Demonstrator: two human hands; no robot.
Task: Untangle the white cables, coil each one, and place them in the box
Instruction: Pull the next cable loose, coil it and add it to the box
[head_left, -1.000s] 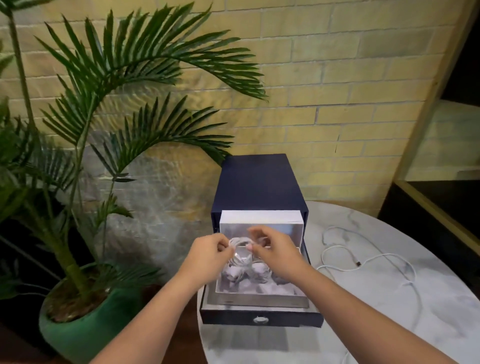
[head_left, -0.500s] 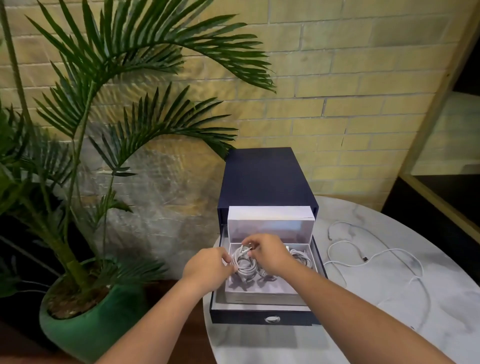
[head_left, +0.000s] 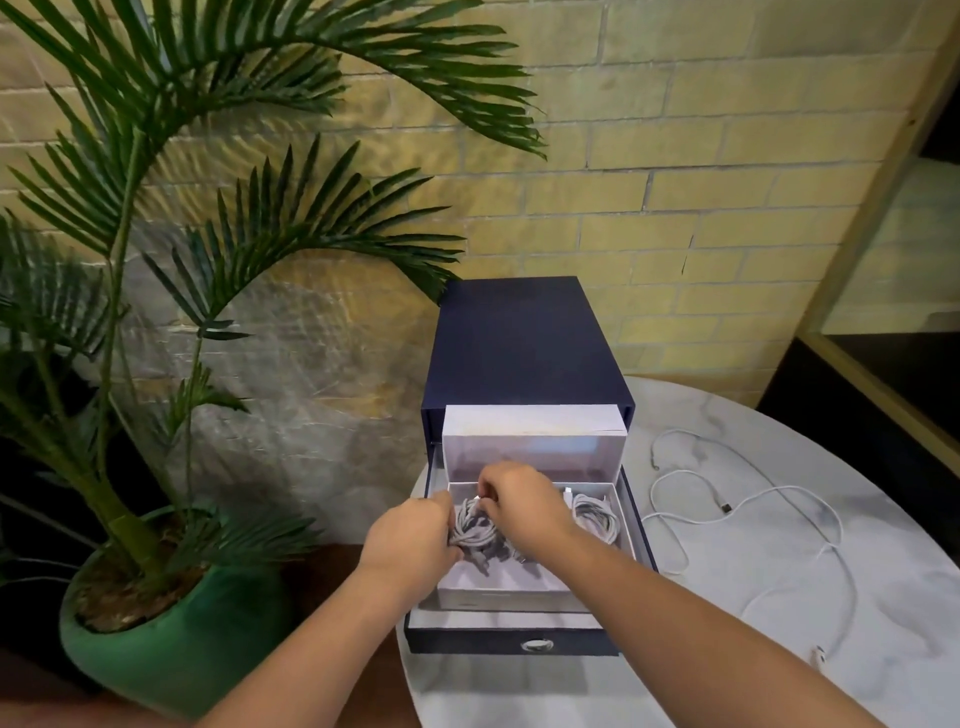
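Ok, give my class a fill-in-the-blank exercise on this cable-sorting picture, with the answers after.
1. The left hand and right hand grip a coiled cable inside the ____ inner box.
2. A loose cable lies uncoiled on the ____ table.
3. The palm stands in a ____ pot.
Answers: white, marble, green.

bare left forearm (head_left: 311, 649), bare right forearm (head_left: 701, 623), bare left grip (head_left: 410, 540), bare right grip (head_left: 524, 504)
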